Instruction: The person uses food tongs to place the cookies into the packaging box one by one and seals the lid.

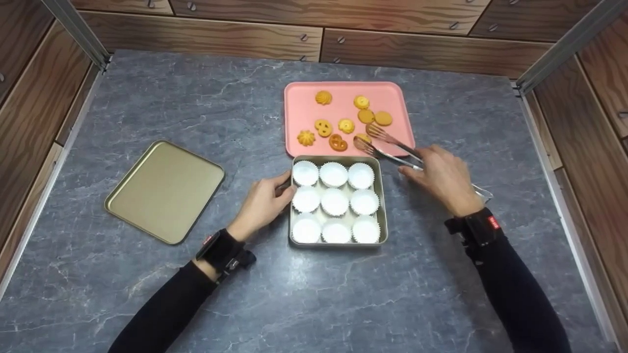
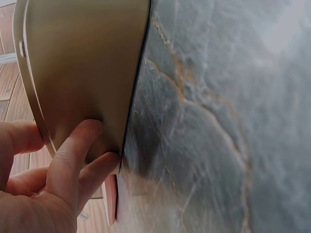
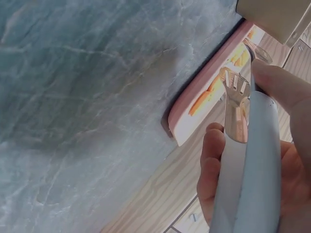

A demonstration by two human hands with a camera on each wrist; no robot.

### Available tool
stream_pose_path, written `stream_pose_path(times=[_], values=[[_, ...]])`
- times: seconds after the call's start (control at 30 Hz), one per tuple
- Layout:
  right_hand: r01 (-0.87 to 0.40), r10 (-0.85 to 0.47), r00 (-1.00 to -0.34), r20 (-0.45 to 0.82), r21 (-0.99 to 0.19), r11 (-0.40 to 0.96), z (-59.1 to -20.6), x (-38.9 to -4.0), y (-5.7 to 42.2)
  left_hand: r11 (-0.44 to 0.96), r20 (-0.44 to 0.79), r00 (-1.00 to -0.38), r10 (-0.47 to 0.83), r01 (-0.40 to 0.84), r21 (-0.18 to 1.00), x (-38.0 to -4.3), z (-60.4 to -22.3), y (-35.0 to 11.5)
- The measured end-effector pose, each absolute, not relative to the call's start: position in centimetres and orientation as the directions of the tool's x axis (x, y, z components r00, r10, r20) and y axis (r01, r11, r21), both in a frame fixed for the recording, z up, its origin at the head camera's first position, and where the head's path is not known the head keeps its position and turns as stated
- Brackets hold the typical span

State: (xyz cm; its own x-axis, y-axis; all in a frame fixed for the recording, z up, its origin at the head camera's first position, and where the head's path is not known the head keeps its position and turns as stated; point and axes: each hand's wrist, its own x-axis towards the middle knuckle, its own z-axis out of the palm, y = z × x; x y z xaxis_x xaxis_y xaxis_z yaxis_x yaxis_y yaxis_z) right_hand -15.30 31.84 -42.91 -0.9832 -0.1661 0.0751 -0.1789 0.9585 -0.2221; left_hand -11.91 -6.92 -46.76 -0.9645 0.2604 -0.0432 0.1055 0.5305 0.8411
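Observation:
A square gold tin point(image 1: 384, 215) stands on the table, with white paper cups point(image 1: 335, 202) set in rows inside. My left hand point(image 1: 263, 201) holds its left wall; in the left wrist view fingertips point(image 2: 90, 127) rest against the outer side and the thumb is at the rim. My right hand point(image 1: 444, 177) grips a pair of metal tongs point(image 1: 400, 159) with slotted heads. Behind the tin, the tong heads are spread over the pink tray point(image 1: 400, 98), around a round cookie point(image 1: 363, 138). The right wrist view shows pale tong handles point(image 3: 260, 165) between thumb and fingers.
Several cookies of various shapes, among them a pretzel cookie point(image 1: 338, 142) and a swirl cookie point(image 1: 323, 97), lie on the tray. A gold lid point(image 1: 167, 191) lies flat at the left. Wood-patterned panels point(image 1: 206, 37) border the table's back and sides.

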Motion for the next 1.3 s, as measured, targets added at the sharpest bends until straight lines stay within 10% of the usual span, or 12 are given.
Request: stream_pose_path(times=[1.3], values=[[-0.208, -0.181, -0.976, 0.122, -0.270, 0.940, -43.7, -15.2, 32.4, 0.481, -0.049, -0.976, 0.213, 0.061, 0.875, -11.6, -47.2, -7.0]])
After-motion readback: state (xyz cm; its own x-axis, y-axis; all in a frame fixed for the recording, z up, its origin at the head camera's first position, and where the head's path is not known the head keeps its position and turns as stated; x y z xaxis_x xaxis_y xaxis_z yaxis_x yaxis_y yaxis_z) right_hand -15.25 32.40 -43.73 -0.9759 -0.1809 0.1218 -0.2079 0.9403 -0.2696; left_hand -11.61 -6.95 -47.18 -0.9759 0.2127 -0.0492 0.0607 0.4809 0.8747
